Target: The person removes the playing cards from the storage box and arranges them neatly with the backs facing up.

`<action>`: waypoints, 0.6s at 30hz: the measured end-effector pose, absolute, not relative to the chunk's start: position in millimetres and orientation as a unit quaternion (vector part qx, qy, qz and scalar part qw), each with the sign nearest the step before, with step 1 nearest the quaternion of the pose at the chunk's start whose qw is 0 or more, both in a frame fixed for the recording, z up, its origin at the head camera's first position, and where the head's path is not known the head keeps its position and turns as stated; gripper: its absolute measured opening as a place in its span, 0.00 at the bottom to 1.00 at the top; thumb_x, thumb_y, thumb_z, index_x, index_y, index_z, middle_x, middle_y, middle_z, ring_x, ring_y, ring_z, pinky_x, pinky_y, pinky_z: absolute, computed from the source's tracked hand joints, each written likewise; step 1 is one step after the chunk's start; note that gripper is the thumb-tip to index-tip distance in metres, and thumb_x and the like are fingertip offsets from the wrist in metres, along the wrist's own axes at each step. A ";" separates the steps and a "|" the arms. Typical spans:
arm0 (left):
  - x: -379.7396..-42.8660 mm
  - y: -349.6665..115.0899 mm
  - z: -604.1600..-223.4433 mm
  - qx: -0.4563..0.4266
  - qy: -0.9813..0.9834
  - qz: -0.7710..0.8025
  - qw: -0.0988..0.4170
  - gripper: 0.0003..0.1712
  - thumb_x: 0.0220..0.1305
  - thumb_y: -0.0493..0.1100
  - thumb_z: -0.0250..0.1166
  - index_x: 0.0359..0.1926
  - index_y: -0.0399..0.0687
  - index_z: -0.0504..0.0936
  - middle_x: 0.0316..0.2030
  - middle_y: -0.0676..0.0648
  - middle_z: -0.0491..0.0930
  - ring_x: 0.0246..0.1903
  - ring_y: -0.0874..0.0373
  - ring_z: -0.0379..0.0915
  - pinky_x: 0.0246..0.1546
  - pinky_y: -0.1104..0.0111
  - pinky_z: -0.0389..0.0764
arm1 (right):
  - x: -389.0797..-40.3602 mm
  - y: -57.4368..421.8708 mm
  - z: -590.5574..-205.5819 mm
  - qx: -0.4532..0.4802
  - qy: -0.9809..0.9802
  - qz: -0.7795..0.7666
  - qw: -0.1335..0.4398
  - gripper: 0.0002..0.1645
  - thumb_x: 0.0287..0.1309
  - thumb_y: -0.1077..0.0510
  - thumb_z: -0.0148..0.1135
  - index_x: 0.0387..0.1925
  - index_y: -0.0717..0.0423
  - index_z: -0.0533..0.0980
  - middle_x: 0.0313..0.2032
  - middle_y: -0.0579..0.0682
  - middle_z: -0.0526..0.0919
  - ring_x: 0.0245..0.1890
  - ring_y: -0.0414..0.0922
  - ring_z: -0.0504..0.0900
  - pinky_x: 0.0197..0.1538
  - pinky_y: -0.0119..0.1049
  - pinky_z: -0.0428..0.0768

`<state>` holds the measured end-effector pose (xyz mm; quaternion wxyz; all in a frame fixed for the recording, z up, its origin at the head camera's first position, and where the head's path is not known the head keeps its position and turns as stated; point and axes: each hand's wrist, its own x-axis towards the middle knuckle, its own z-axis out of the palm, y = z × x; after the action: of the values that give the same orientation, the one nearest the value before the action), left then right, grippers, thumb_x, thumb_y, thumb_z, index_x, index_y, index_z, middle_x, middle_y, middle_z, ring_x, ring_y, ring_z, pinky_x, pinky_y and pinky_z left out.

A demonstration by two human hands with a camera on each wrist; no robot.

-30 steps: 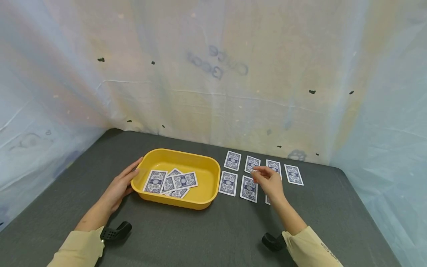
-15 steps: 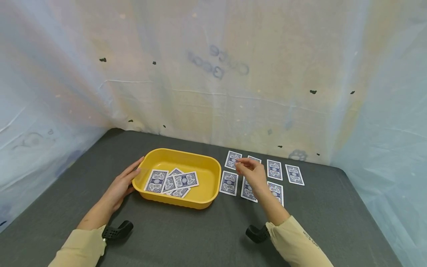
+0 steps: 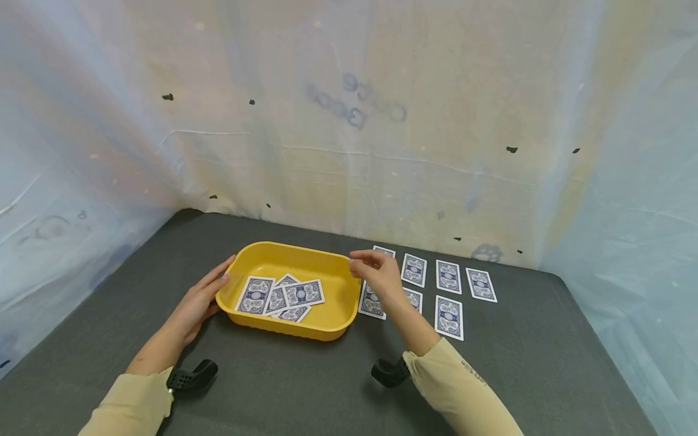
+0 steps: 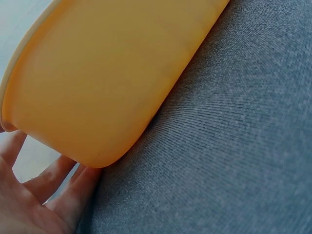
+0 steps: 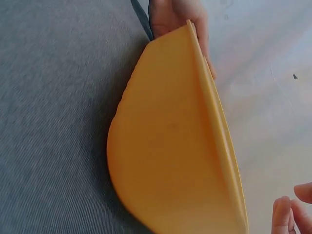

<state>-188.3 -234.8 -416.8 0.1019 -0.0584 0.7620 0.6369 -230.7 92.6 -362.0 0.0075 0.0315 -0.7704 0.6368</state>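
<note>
At the left end of a yellow tray (image 3: 305, 332), my left hand (image 3: 193, 310) holds the rim and outer wall. In the left wrist view, spread fingers (image 4: 53, 178) touch the tray's outside corner. Several playing cards (image 3: 304, 293) lie face down and overlapping inside the tray. My right hand (image 3: 378, 277) hovers by the tray's right rim, its fingers loosely bent. No card shows between its thumb and fingers, and a gap shows there in the right wrist view. Beneath and beside it, face-down playing cards (image 3: 449, 318) lie in two rows, some partly hidden by the hand and forearm.
The dark grey cloth-covered table (image 3: 294, 393) extends around the tray and cards. Hanging plastic sheeting (image 3: 349, 181) closes off the back and both sides. A black strap-mounted device (image 3: 192, 376) sits on the left wrist, another (image 3: 389, 372) on the right.
My right hand has moved left, from over the middle cards to the tray's right rim, uncovering cards on the right. My left hand and the tray have stayed in place.
</note>
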 end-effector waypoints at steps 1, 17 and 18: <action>-188.2 -234.8 -416.7 -0.058 0.762 0.637 0.101 0.36 0.73 0.63 0.42 0.76 0.67 0.42 0.76 0.45 0.38 0.71 0.43 0.45 0.65 0.46 0.57 | -230.9 89.6 -361.9 0.033 -0.769 0.638 0.005 0.14 0.57 0.64 0.65 0.45 0.66 0.81 0.38 0.58 0.83 0.33 0.44 0.84 0.45 0.39 0.82; -189.0 -235.7 -417.1 -0.056 0.765 0.634 0.097 0.36 0.73 0.63 0.42 0.76 0.66 0.43 0.76 0.45 0.39 0.70 0.44 0.48 0.63 0.51 0.62 | -235.1 49.0 -368.5 0.037 -0.780 0.620 -0.075 0.18 0.56 0.62 0.66 0.48 0.64 0.80 0.42 0.58 0.84 0.41 0.52 0.85 0.50 0.41 0.80; -188.9 -235.7 -417.0 -0.056 0.766 0.633 0.097 0.36 0.73 0.63 0.42 0.76 0.66 0.43 0.76 0.45 0.39 0.70 0.44 0.48 0.62 0.52 0.63 | -235.3 47.2 -368.6 0.037 -0.784 0.614 -0.078 0.18 0.56 0.61 0.67 0.48 0.64 0.80 0.43 0.58 0.84 0.41 0.51 0.85 0.50 0.40 0.80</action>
<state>-188.9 -235.7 -417.0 0.0967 -0.0557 0.7658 0.6333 -235.3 47.2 -368.6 -0.0782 0.0366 -0.7844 0.6142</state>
